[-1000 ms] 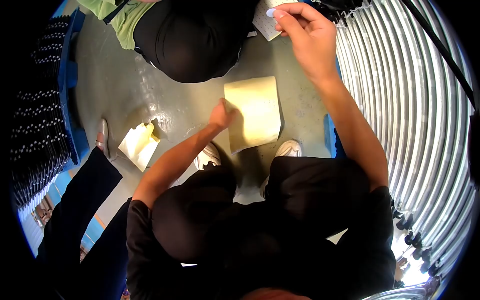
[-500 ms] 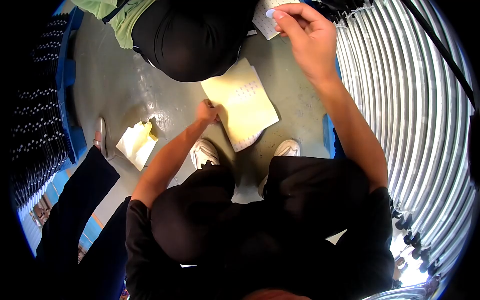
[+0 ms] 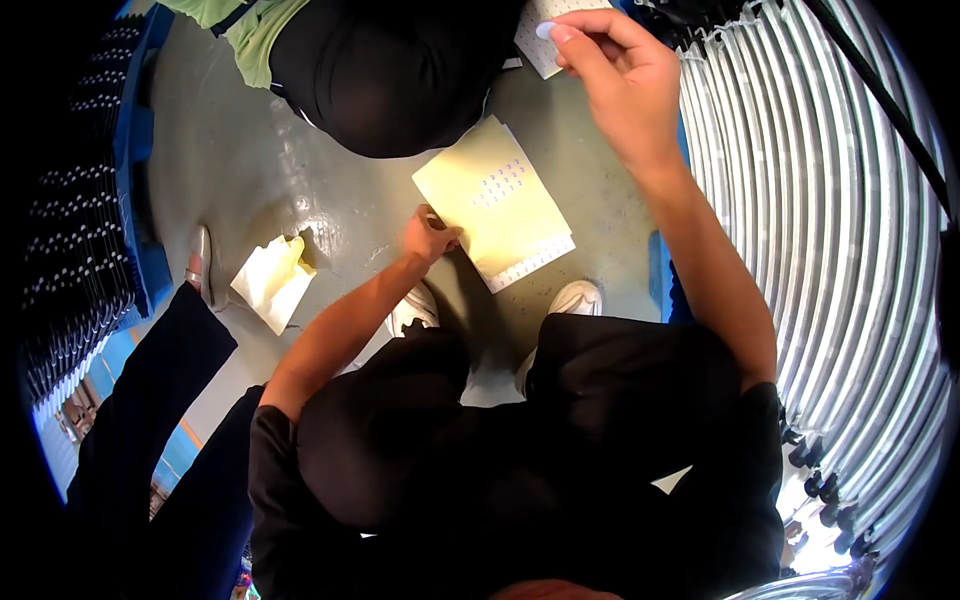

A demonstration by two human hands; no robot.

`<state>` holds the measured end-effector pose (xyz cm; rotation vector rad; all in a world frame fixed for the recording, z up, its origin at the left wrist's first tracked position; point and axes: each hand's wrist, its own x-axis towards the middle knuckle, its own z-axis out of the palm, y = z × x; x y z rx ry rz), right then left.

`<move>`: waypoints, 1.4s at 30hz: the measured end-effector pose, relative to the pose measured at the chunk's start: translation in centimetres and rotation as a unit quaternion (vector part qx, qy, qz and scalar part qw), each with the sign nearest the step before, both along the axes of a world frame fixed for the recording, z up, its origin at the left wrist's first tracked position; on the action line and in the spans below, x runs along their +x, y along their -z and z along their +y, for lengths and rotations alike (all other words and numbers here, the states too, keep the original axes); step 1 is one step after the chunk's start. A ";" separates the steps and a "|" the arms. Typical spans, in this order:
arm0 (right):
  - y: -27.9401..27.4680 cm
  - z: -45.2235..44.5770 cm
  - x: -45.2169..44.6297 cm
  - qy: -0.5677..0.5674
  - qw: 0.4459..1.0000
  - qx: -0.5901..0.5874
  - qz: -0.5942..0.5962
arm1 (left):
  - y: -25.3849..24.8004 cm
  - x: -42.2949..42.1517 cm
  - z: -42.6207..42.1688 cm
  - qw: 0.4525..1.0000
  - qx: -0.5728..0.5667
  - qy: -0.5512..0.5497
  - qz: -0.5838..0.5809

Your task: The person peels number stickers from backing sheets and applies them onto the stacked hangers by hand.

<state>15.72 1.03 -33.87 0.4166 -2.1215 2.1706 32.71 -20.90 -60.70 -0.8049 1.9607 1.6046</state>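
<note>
My left hand (image 3: 432, 236) pinches the left edge of some sticker sheets (image 3: 500, 215). The top sheet is a yellowish backing with small numbered stickers left in its middle, and a white sheet with rows of marks shows beneath its lower edge. My right hand (image 3: 632, 85) is raised at the upper right, thumb and forefinger closed on a small round pale sticker (image 3: 545, 30). Behind that sticker, another white sheet with rows of marks (image 3: 550, 50) is partly hidden.
A person in black trousers (image 3: 380, 80) and a green top is directly ahead. Another person's dark trouser leg (image 3: 150, 390) and shoe are at left. Crumpled yellowish paper (image 3: 273, 285) lies on the floor. Stacked silvery tubes (image 3: 820, 230) line the right; dark racked parts (image 3: 80, 200) stand left.
The sheets in my left hand have shifted slightly right and flattened, so the white sheet beneath shows more. My right hand has moved slightly, still pinching the sticker.
</note>
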 end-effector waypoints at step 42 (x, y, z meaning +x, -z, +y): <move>-19.1 -3.5 6.9 -0.090 0.868 0.127 0.471 | -42.1 -27.1 12.5 0.745 0.039 0.168 0.645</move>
